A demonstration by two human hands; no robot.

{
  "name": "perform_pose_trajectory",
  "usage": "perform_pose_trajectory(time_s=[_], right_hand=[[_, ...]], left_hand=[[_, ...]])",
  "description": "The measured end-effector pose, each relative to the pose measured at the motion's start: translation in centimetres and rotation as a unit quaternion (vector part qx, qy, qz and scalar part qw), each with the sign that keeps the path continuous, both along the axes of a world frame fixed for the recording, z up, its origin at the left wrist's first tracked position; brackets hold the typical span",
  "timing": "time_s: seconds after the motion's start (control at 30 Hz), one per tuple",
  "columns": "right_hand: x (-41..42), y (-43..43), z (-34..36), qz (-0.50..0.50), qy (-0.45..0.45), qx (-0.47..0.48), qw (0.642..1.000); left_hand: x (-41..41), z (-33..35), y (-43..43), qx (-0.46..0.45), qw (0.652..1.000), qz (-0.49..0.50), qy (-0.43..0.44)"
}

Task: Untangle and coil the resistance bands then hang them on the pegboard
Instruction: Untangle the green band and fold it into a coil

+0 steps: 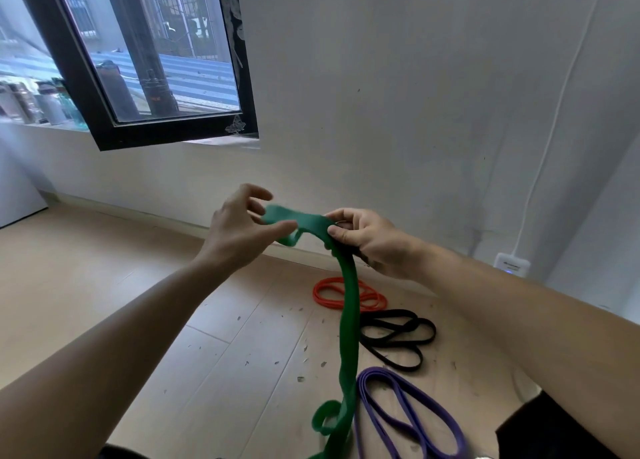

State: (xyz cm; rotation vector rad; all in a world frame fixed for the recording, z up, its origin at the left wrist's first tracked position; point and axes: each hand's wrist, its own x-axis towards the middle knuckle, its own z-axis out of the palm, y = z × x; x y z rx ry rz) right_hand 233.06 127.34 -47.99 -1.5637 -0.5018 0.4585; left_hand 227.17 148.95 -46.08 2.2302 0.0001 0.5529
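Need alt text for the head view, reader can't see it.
Two bare hands hold up a wide green band: the right hand pinches it, the left hand grips its folded end, and the rest hangs down. An orange band, a black band and a purple band lie looped on the wooden floor beside a white wall.

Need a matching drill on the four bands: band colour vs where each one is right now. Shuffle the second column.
1. green band
2. orange band
3. black band
4. purple band

A. on the floor, nearest the wall
B. on the floor, farthest from the wall
C. pinched in the right hand, hanging down
D. on the floor, between two other bands

Pairs: 1-C, 2-A, 3-D, 4-B
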Motion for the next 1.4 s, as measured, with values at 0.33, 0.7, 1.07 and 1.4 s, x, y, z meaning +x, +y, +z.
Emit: perform_pose_trajectory(time_s=[0.33, 0.7, 1.07, 1.4], right_hand=[[-0.4, -1.6, 0.1, 0.107, -0.015, -0.050, 0.993], [-1.4, -1.0, -0.5, 0.129, -0.028, -0.108, 0.985], [-2.4, 0.3, -1.6, 0.009, -0.112, -0.059, 0.992], [-2.2, -0.6, 0.3, 0.037, -0.131, -0.069, 0.988]], left_hand=[[-0.2, -1.6, -1.6, 0.117, 0.958, -0.253, 0.069], [-0.3, 0.2, -0.8, -0.028, 0.958, -0.240, 0.156], [-0.8, 0.8, 1.5, -0.187, 0.954, -0.210, 0.108], [-1.3, 0.2, 0.6, -0.061, 0.951, -0.254, 0.164]])
